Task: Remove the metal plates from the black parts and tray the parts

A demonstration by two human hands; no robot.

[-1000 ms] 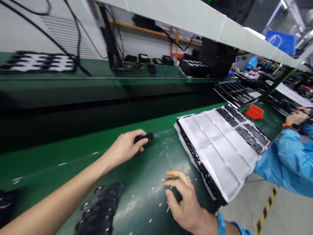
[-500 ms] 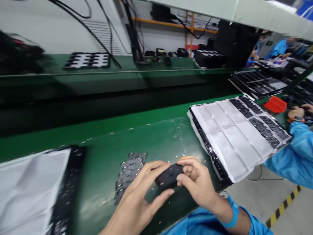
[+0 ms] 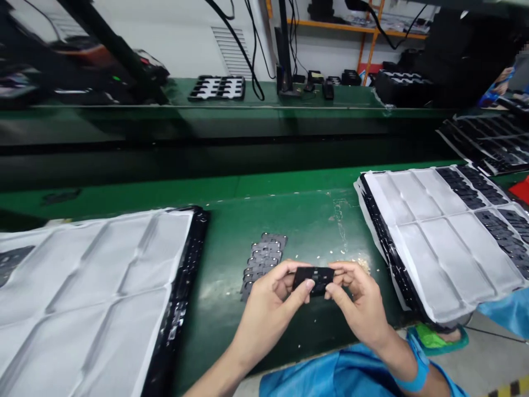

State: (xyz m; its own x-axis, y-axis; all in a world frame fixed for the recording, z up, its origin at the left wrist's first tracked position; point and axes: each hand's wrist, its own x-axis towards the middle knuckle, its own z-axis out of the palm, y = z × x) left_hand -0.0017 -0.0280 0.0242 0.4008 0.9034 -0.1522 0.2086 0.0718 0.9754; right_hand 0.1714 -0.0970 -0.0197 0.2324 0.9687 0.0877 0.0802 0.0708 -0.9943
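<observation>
Between my two hands, above the green bench, is a small flat black plastic part with little openings in its face. My left hand pinches its left end, thumb on the near face. The right end is gripped by my right hand, thumb and fingers closed on it. Just left of my left hand, a row of overlapping dark plates with small shiny spots at their edges lies on the bench; my left hand partly hides its lower end.
On the left is a stack of trays under white lining. Another stack of white-lined trays on the right bears dark parts in its far-right compartments. Small pale bits lie beyond my right hand. A raised shelf runs along the back.
My view has swung left. My left hand has closed onto the black part's left end; earlier its thumb was apart from it. The part is now held level between both hands.
</observation>
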